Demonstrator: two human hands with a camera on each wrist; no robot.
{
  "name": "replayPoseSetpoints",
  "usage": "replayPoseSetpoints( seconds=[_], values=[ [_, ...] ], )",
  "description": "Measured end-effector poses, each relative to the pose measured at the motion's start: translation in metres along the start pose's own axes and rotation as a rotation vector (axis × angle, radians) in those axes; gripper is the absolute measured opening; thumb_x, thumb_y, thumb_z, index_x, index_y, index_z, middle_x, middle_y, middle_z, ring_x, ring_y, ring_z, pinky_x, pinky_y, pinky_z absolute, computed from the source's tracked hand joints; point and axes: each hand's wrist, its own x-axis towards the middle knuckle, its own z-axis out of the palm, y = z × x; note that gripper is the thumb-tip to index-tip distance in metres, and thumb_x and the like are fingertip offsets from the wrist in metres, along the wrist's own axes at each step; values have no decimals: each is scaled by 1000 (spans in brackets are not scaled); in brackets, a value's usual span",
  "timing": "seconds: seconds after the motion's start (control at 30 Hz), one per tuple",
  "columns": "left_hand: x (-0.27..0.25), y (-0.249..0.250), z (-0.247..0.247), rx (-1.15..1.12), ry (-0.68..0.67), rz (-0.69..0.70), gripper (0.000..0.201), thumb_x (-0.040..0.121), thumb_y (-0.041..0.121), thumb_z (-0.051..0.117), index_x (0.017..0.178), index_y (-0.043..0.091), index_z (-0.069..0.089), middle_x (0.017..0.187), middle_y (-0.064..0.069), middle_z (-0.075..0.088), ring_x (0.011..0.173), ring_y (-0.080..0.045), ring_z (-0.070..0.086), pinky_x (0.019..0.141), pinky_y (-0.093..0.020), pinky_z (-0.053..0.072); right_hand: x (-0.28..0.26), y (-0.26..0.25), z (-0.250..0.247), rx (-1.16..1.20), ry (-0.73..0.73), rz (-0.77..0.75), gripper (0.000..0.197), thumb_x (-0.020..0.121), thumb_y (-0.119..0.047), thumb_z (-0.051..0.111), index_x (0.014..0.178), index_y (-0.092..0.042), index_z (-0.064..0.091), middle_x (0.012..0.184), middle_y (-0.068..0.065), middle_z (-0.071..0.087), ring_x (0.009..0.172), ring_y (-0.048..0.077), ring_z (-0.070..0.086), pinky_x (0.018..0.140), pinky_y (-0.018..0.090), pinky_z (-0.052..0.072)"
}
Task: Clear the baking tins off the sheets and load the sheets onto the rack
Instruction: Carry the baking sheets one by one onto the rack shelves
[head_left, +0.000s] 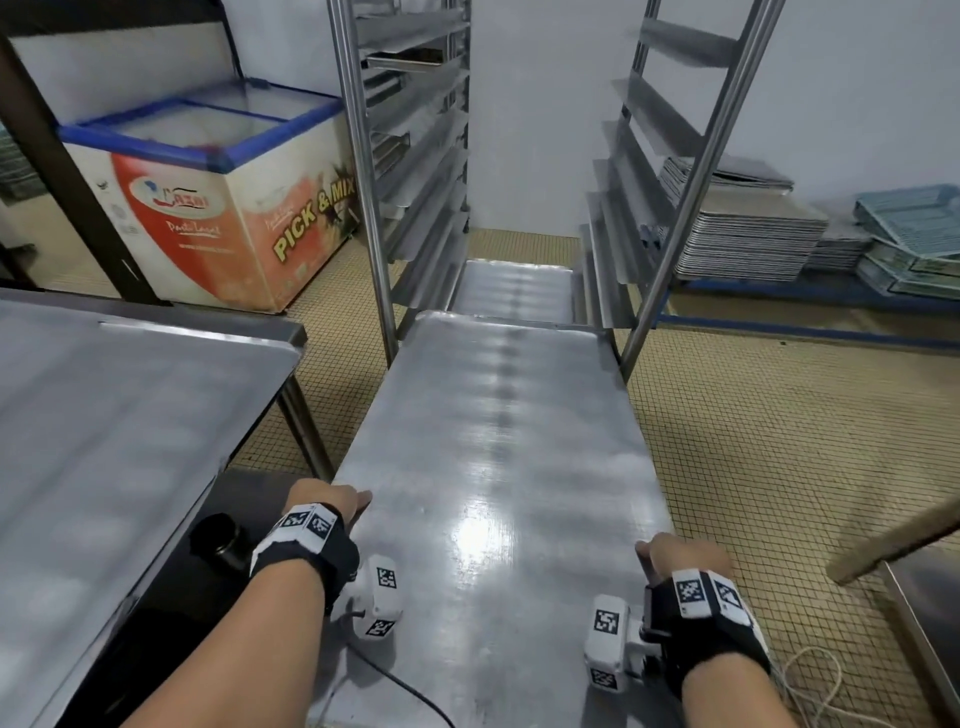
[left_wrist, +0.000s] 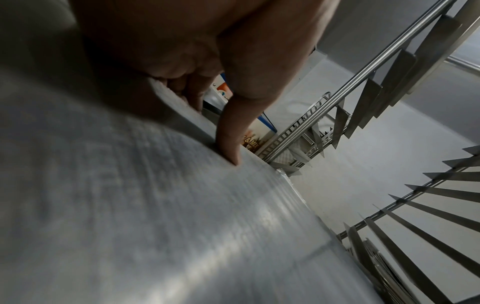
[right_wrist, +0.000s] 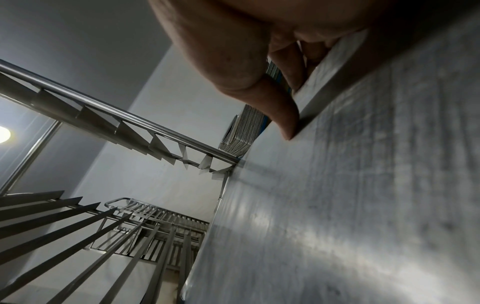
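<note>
At upper left of the head view stands a chest freezer (head_left: 208, 192), with a steel table (head_left: 114, 415) below it at left. Lower left of centre, the left hand (head_left: 327, 506) pinches the baking sheet (head_left: 498, 467) by its left rim, thumb on top. That sheet fills the centre, its far end between the rack (head_left: 410, 156) uprights. At lower right, the right hand (head_left: 675, 558) pinches the right rim. Stacked trays (head_left: 748, 239) sit at right.
</note>
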Motion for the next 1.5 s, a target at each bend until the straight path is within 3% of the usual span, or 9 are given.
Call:
replayPoseSetpoints(
  seconds=[0.13, 0.33, 0.57, 0.73, 0.83, 0.9, 1.1, 1.3, 1.5],
  values=[
    [33, 30, 6, -31, 8, -16, 52, 88, 20, 74, 126, -9, 54, 123, -22, 62, 107, -36, 58, 77, -34, 38, 14, -31, 23, -17, -6, 2, 25, 78, -7, 75, 69, 5, 55, 76, 17, 64, 68, 29, 62, 60, 34, 50],
    [73, 70, 15, -32, -20, -15, 58, 86, 23, 76, 127, -11, 52, 128, -25, 59, 118, -38, 57, 96, -37, 44, 44, -64, 55, 22, 8, 27, 23, 77, 1, 74, 66, 2, 53, 63, 13, 55, 51, 21, 45, 46, 25, 34],
    [120, 105, 35, -32, 0, -14, 64, 84, 24, 78, 131, -11, 51, 134, -24, 57, 122, -37, 55, 98, -34, 43, 74, -99, 94, 120, 16, 45, 16, 75, 7, 71, 67, 5, 57, 73, 18, 69, 64, 25, 61, 54, 30, 47],
    [149, 125, 56, -70, -10, -24, 63, 83, 22, 79, 129, -11, 52, 131, -25, 58, 117, -40, 58, 91, -37, 45, 103, -115, 119, 162, 8, 32, 13, 74, 12, 67, 82, 3, 63, 75, 22, 70, 76, 36, 70, 79, 54, 57],
    [164, 141, 70, -72, -22, -28, 65, 83, 21, 79, 130, -14, 50, 130, -27, 58, 116, -42, 57, 90, -37, 44, 124, -130, 128, 212, 4, 33, 35, 79, 13, 63, 113, 8, 62, 83, 23, 71, 78, 31, 69, 70, 38, 58],
    [172, 154, 78, -71, -8, -36, 66, 83, 21, 79, 129, -14, 50, 130, -28, 58, 116, -42, 57, 94, -40, 45, 134, -144, 132, 189, -4, 24, 32, 80, 11, 64, 112, 5, 64, 85, 22, 70, 71, 27, 65, 59, 27, 51],
    [203, 184, 103, -54, 4, -56, 68, 74, 34, 84, 121, -7, 57, 119, -25, 64, 106, -42, 62, 95, -44, 50, 173, -169, 153, 133, -13, 12, 39, 71, 0, 75, 110, -3, 70, 86, 17, 73, 76, 32, 70, 81, 46, 58],
    [243, 214, 121, -78, -18, -56, 58, 79, 30, 81, 116, -8, 56, 105, -22, 63, 91, -36, 59, 88, -39, 47, 202, -193, 173, 136, -16, -37, 29, 78, 0, 73, 107, -3, 70, 85, 16, 70, 77, 31, 67, 81, 38, 55],
    [268, 248, 126, -3, 4, -54, 63, 92, 36, 67, 141, 1, 47, 140, -24, 50, 127, -39, 50, 102, -37, 42, 227, -220, 193, 115, -7, -39, 28, 75, -5, 75, 103, -6, 71, 92, 13, 71, 86, 32, 68, 83, 36, 55]
  ],
)
